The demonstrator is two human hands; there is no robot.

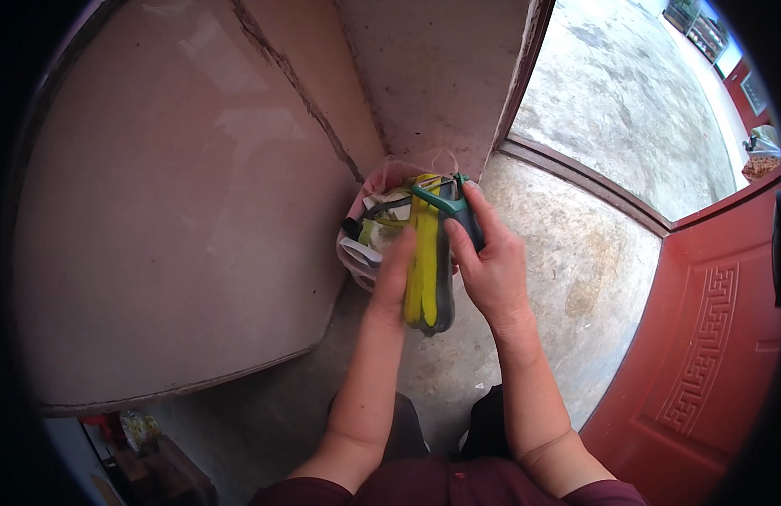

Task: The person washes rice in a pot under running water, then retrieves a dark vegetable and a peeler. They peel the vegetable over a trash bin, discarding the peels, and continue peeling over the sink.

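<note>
A long dark-green squash (431,291) with bright yellow peeled strips is held lengthwise over a pink waste bin (349,256). My left hand (392,275), slightly blurred, grips the squash from its left side; most of its fingers are hidden beneath. In my right hand (495,259) is a green Y-shaped peeler (446,202). Its head lies against the far part of the squash, and the thumb rests near the handle. Inside the bin, partly covered by the squash and my left hand, are pale scraps (383,234) and a dark strip.
A pale panel (175,221) with a rough seam rises on the left, meeting a wall (435,76) behind the bin. To the right are a doorway threshold (586,180) and a red door (688,329) with a raised pattern. Concrete floor (555,272) lies below.
</note>
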